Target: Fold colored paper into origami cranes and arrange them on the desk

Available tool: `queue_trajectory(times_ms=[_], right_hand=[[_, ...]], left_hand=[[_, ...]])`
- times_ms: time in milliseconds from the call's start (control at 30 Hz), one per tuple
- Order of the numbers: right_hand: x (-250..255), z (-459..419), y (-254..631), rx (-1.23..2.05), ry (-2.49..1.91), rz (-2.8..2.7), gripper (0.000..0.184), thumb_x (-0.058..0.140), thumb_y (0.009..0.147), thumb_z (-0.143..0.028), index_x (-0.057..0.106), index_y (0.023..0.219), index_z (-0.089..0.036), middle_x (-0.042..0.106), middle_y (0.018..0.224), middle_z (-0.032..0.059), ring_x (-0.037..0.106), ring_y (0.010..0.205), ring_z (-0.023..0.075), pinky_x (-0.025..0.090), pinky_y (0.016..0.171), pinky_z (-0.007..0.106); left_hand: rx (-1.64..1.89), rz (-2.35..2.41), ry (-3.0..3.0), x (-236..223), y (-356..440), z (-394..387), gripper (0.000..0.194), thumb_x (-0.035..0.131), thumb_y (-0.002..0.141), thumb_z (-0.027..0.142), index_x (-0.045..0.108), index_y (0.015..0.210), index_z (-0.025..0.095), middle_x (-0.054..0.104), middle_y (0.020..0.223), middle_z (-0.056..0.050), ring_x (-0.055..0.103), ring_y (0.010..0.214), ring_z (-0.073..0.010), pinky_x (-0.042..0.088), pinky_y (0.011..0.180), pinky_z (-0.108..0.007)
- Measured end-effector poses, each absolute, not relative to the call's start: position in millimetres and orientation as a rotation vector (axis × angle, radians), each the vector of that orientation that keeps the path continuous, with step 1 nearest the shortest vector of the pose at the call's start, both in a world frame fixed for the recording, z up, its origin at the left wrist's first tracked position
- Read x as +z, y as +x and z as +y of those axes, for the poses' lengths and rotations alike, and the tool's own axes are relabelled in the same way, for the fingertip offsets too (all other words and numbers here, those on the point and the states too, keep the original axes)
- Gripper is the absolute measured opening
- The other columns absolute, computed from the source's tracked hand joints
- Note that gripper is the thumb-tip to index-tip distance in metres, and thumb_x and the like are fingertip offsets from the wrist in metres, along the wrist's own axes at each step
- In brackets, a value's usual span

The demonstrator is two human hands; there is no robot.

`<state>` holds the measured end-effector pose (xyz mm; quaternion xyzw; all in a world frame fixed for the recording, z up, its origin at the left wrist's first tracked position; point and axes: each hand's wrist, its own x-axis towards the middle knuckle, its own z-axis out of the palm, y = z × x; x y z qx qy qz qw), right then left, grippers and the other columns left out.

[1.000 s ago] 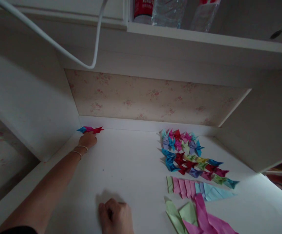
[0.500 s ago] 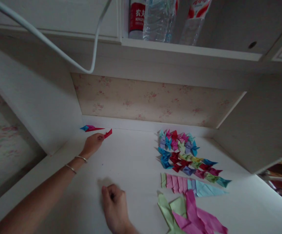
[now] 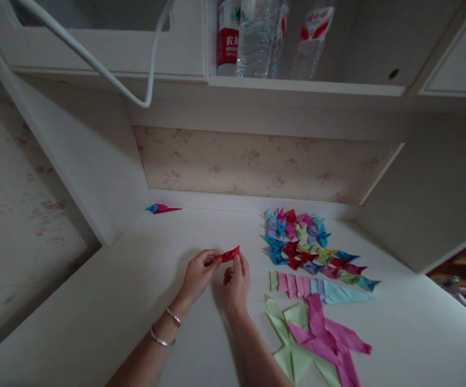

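Observation:
A small folded red paper piece (image 3: 228, 255) is held above the middle of the white desk. My left hand (image 3: 201, 269), with two bangles at its wrist, pinches the piece's left end. At its right end, my right hand (image 3: 237, 277) grips it between thumb and fingers. Farther back on the left lies a small group of folded papers (image 3: 162, 208) in blue, pink and red. To the right of my hands, rows of folded paper pieces (image 3: 309, 258) in many colours lie on the desk.
Overlapping pink and light green strips (image 3: 293, 286) and larger green and magenta folded papers (image 3: 321, 333) lie at the right front. Plastic bottles (image 3: 257, 43) stand on the shelf above. A white cable or arm (image 3: 95, 59) hangs at the upper left.
My left hand has brought the red paper from the back left towards the middle. My right hand has moved up and right from the front and now holds the paper too.

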<state>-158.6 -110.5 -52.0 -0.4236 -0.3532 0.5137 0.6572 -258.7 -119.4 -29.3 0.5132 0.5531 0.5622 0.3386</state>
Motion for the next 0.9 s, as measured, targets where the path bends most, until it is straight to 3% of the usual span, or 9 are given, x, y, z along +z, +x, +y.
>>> queue_trajectory(times_ms=[100, 200, 367, 900], right_hand=[[-47.7, -109.8, -159.8, 1.274, -0.951, -0.688, 0.038, 0.057, 0.081, -0.053, 0.063, 0.096, -0.018, 0.05, 0.059, -0.0053, 0.037, 0.041, 0.0065, 0.028, 0.037, 0.02], [-44.9, -109.5, -162.1, 1.322, -0.92, -0.678, 0.037, 0.059, 0.08, -0.053, 0.062, 0.089, -0.017, 0.056, 0.065, -0.0034, 0.038, 0.038, 0.005, 0.026, 0.035, 0.02], [-47.7, -106.5, -160.9, 1.366, -0.876, -0.619, 0.031, 0.065, 0.077, -0.047, 0.061, 0.088, -0.018, 0.062, 0.077, -0.0018, 0.045, 0.037, 0.0046, 0.03, 0.035, 0.019], [-51.8, -100.8, -156.7, 1.414, -0.851, -0.584, 0.023, 0.068, 0.077, -0.039, 0.063, 0.082, -0.017, 0.057, 0.07, -0.0042, 0.044, 0.037, 0.0031, 0.028, 0.034, 0.017]], left_hand=[[1.512, 1.401, 1.206, -35.0, -259.0, -116.5, 0.028, 0.068, 0.075, 0.035, 0.064, 0.095, 0.015, 0.07, 0.086, -0.007, 0.063, 0.076, -0.0172, 0.048, 0.067, -0.026], [1.576, 1.335, 1.061, -37.8, -260.5, -116.9, 0.034, 0.07, 0.074, 0.037, 0.063, 0.099, 0.015, 0.07, 0.084, -0.006, 0.06, 0.069, -0.0142, 0.046, 0.061, -0.024], [1.523, 1.253, 1.011, -43.5, -259.0, -118.5, 0.034, 0.066, 0.077, 0.041, 0.07, 0.095, 0.014, 0.069, 0.084, -0.007, 0.055, 0.064, -0.0118, 0.044, 0.06, -0.024], [1.544, 1.363, 1.025, -44.8, -261.1, -118.3, 0.034, 0.064, 0.077, 0.044, 0.071, 0.091, 0.014, 0.061, 0.065, -0.001, 0.049, 0.056, -0.0106, 0.038, 0.052, -0.022]])
